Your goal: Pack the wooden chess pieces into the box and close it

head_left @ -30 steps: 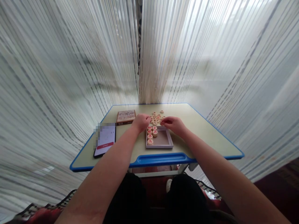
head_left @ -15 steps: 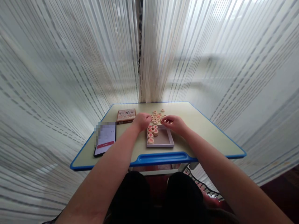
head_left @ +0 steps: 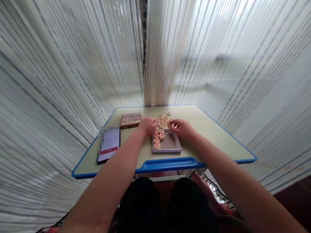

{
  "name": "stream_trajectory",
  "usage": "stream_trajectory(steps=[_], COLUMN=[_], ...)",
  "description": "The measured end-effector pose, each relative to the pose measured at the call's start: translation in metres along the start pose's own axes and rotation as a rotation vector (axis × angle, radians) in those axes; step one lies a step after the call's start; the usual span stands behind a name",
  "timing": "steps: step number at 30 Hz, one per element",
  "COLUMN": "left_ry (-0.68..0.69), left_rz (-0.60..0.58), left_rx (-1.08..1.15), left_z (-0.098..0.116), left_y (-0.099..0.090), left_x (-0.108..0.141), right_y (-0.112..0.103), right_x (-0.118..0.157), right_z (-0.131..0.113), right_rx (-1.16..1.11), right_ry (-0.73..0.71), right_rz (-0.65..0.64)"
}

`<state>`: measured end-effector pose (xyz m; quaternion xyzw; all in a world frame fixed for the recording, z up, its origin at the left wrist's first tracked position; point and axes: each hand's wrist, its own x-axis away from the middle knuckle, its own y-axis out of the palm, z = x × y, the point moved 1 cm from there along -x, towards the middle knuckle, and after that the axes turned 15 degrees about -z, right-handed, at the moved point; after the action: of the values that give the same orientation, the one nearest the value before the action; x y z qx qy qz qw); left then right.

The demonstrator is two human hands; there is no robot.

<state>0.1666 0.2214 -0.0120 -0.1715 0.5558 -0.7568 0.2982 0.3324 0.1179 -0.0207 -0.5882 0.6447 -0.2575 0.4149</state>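
Several round wooden pieces with red characters [head_left: 156, 140] fill the left column and part of the second column of a shallow white box [head_left: 172, 150]. Behind the box lies a loose pile of similar pieces [head_left: 165, 119]. My left hand [head_left: 148, 126] is closed at the pile's left side, above the box's back left corner; what its fingers hold, if anything, is hidden. On the right of the pile, my right hand [head_left: 179, 127] has its thumb and fingers around a round piece [head_left: 169, 125].
A phone [head_left: 109, 144] with a lit screen lies on the left of the pale table [head_left: 213, 139], which has a blue edge. Behind the phone is a flat printed box lid [head_left: 131, 119]. Striped curtains hang around the table.
The fingers of my right hand have shifted slightly, and a round piece now shows more clearly at their tips. My left hand has stayed nearly in place.
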Motion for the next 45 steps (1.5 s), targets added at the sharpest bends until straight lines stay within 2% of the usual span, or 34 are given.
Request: stream_trajectory(steps=[4, 10, 16, 19, 22, 26, 34, 38, 45], left_ry=[-0.001, -0.006, 0.029, 0.045, 0.047, 0.078, -0.076, -0.140, -0.131], left_rz=[0.001, -0.016, -0.046, -0.054, -0.111, -0.207, -0.197, -0.217, -0.222], left_rx=[-0.002, -0.016, -0.031, 0.039, 0.092, 0.008, -0.068, -0.104, -0.085], left_z=[0.000, 0.000, 0.002, 0.005, 0.010, 0.013, 0.006, 0.005, 0.006], left_y=[0.001, 0.002, 0.002, 0.001, -0.001, -0.004, -0.006, -0.006, -0.005], left_x=[-0.002, -0.001, -0.001, 0.001, 0.006, 0.009, 0.007, 0.006, 0.005], right_y=[-0.005, -0.008, -0.010, -0.009, -0.007, -0.009, -0.010, -0.010, -0.007], right_x=[0.003, 0.010, 0.014, 0.013, 0.012, 0.016, 0.016, 0.014, 0.013], right_z=[-0.007, -0.017, -0.019, -0.019, -0.019, -0.023, -0.021, -0.019, -0.017], right_rx=[0.035, 0.189, 0.206, 0.178, 0.153, 0.141, 0.045, 0.040, 0.076], right_ry=[-0.014, -0.080, -0.088, -0.102, -0.094, -0.077, 0.003, 0.033, 0.019], right_rz=[-0.024, -0.176, -0.166, -0.219, -0.297, -0.330, -0.402, -0.395, -0.356])
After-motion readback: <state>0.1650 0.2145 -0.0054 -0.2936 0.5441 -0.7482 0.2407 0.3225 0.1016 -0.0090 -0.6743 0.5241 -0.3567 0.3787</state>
